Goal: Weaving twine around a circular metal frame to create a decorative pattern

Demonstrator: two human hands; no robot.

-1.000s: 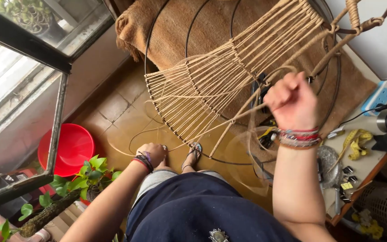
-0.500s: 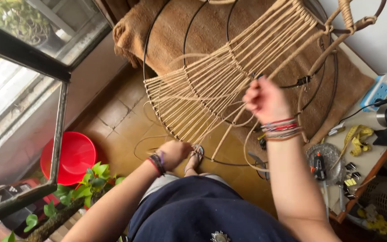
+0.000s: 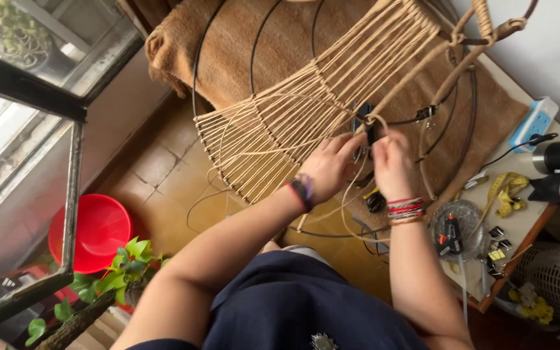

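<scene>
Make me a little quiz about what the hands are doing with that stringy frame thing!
1. True or false: both hands are at the cord on the wire frame.
2. What colour is the bucket on the floor? A) blue B) red C) green
3. Fill in: the right hand wears bracelets on its ____.

Key: 1 true; 2 B; 3 wrist.

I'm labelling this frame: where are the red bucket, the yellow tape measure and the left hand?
red bucket (image 3: 95,228), head view, inner wall.
yellow tape measure (image 3: 508,189), head view, coiled band.
left hand (image 3: 333,165), head view, back of hand.
</scene>
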